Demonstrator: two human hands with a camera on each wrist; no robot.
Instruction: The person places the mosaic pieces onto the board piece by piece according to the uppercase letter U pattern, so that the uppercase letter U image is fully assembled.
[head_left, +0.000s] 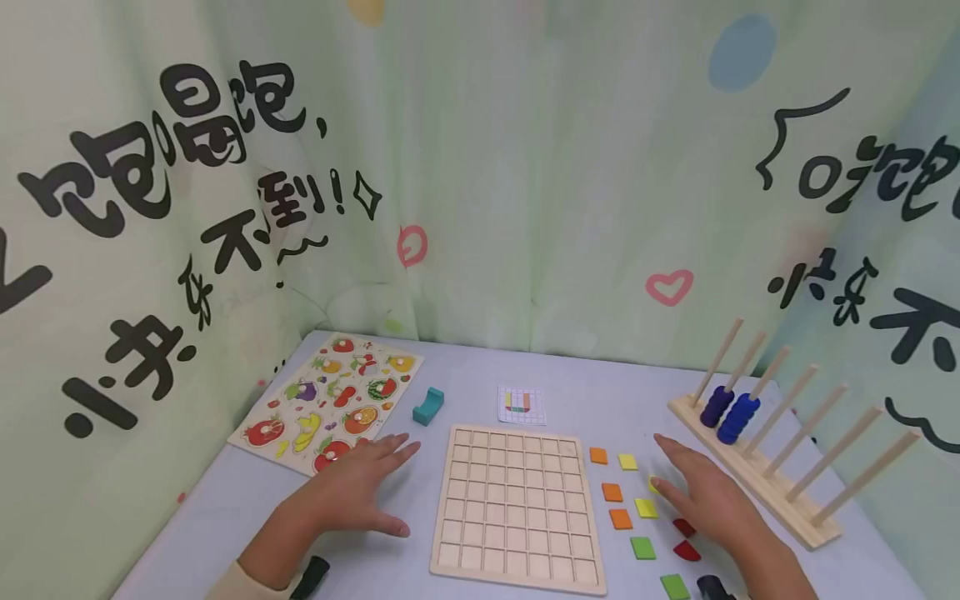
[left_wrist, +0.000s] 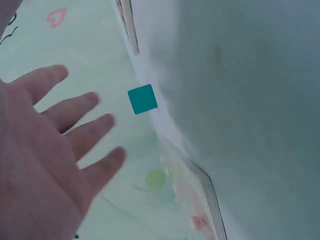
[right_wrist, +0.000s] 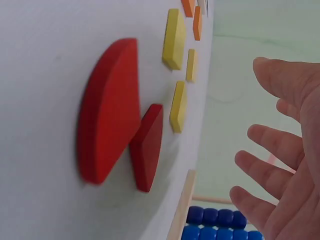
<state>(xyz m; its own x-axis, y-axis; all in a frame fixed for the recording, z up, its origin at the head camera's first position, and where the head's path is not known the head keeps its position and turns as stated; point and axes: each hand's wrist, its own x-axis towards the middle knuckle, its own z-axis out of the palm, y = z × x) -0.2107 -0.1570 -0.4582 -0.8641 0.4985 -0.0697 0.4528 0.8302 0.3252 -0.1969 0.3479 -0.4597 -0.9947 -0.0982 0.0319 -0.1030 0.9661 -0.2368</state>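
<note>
Between my two hands lies a wooden grid board [head_left: 517, 508] with bare square cells. My left hand [head_left: 348, 492] hovers left of it, fingers spread, holding nothing, by the corner of the fruit puzzle board [head_left: 352, 375]. On the other side my right hand [head_left: 708, 496], also spread and holding nothing, is over the loose pieces. Those are orange squares [head_left: 612, 492], yellow squares [head_left: 646, 508], green squares [head_left: 642, 547] and two red quarter-round pieces [right_wrist: 112, 112]. The right hand partly covers one yellow square in the head view.
A teal curved block [head_left: 428, 407] and a small card with a coloured pattern on a grid [head_left: 522, 405] sit behind the board. At right stands a wooden peg rack [head_left: 757, 467] with dark blue beads [head_left: 717, 406] and blue beads [head_left: 738, 418]. A printed curtain [head_left: 525, 183] surrounds the table.
</note>
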